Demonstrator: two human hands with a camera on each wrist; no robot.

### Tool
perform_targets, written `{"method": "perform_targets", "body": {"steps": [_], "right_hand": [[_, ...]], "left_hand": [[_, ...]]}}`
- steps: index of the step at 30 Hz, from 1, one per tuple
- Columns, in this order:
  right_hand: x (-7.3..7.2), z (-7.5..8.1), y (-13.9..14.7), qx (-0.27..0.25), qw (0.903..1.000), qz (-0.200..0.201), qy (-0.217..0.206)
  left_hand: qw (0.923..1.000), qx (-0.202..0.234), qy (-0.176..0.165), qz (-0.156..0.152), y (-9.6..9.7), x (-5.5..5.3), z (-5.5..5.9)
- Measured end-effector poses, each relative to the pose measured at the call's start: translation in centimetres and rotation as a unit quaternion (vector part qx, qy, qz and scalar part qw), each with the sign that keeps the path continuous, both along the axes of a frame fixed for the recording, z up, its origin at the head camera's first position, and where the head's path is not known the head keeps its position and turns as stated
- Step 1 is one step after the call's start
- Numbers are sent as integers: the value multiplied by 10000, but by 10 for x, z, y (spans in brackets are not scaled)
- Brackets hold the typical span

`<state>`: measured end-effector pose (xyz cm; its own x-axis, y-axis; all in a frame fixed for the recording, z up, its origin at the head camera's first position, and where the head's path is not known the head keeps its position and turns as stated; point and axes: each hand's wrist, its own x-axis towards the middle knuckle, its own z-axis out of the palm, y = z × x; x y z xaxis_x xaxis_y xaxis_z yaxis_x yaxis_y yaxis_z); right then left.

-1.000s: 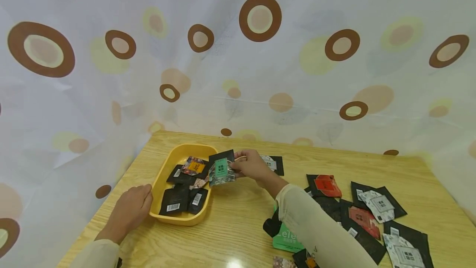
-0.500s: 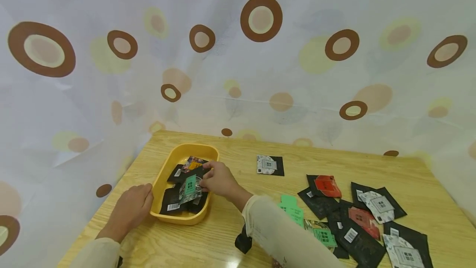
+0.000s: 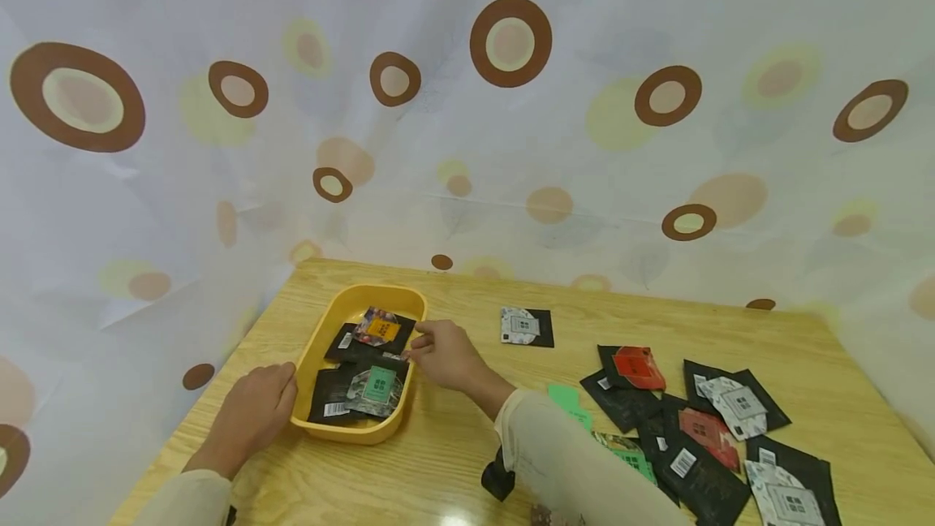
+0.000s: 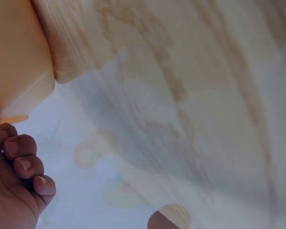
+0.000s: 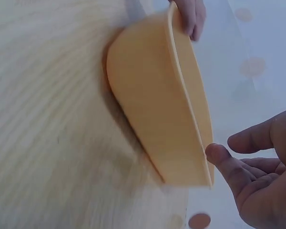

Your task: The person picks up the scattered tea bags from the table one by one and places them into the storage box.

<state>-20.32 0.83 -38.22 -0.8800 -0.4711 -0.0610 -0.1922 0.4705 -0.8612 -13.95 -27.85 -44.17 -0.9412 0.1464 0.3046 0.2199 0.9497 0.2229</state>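
My left hand (image 3: pixel 252 408) grips the left rim of a yellow plastic tray (image 3: pixel 365 433); in the left wrist view its fingers (image 4: pixel 26 164) are curled up at the tray's edge. Several sachets lie in the tray. On top, towards the front, is one with a green label (image 3: pixel 380 385), and behind it one with an orange label (image 3: pixel 381 329). My right hand (image 3: pixel 447 357) is at the tray's right rim, holding nothing. In the right wrist view its thumb and forefinger stand apart, fingertips right at the rim.
Several black sachets lie spread over the right of the wooden table, including one with a red label (image 3: pixel 634 367) and one with a white label (image 3: pixel 789 493). A lone white-and-black sachet (image 3: pixel 526 325) lies at the back. A patterned sheet (image 3: pixel 438 128) hangs behind.
My right hand has carried the green-labelled sachet left into the tray, let it go, and drawn back to the right rim. The left hand has stayed on the tray.
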Motion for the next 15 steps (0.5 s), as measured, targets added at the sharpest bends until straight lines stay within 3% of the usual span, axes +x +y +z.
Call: {"method": "perform_targets", "body": {"steps": [7,15], "right_hand": [[-27,2,44,85,9964,-845,-22],[-61,0,99,832,9832,-1593,331]], "left_hand": [[10000,26,-73,25,-1,0,-1],[9998,10,-158,78,0,0,0]]}}
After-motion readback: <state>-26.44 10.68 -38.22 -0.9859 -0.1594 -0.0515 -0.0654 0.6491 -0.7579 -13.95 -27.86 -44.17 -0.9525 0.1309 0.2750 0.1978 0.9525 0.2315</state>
